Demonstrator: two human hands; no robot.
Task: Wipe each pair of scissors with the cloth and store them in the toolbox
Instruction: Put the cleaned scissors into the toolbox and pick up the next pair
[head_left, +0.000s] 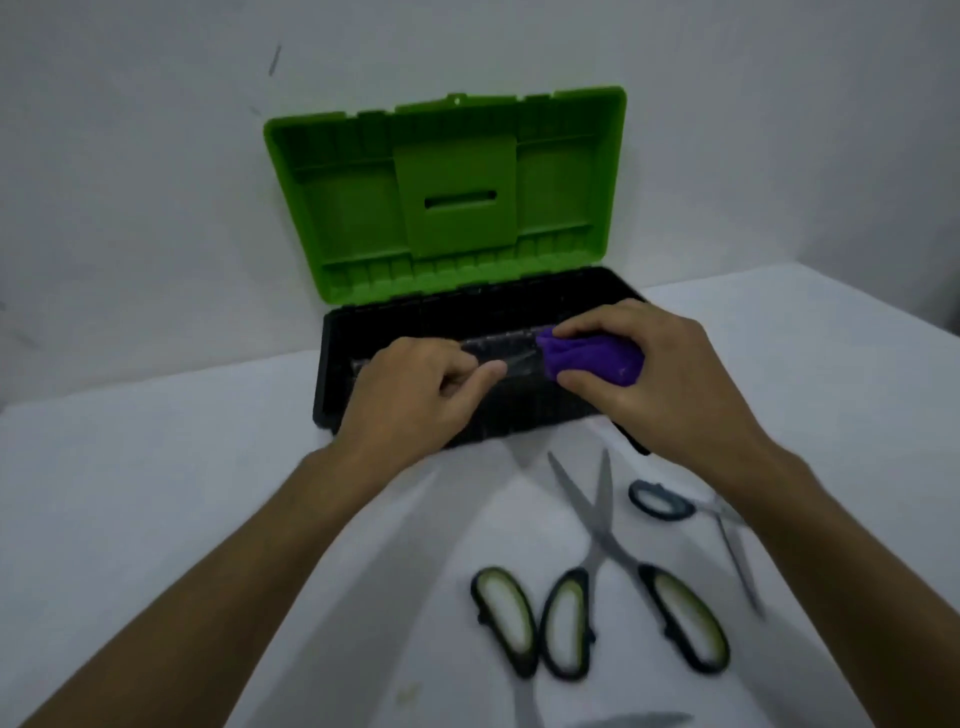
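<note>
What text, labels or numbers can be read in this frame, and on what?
None can be read.
Toolbox lid: bare green moulding, no lettering visible.
Scissors and cloth: no markings visible; the frame is blurred.

Bright green plastic lid (447, 197) over a black plastic toolbox base (332, 374); purple crumpled cloth (592, 358); black-and-pale-yellow handled steel scissors (623, 597); white desk (156, 493).

Both hands (left (421, 384), right (649, 374)) curled, forearms extended forward.
</note>
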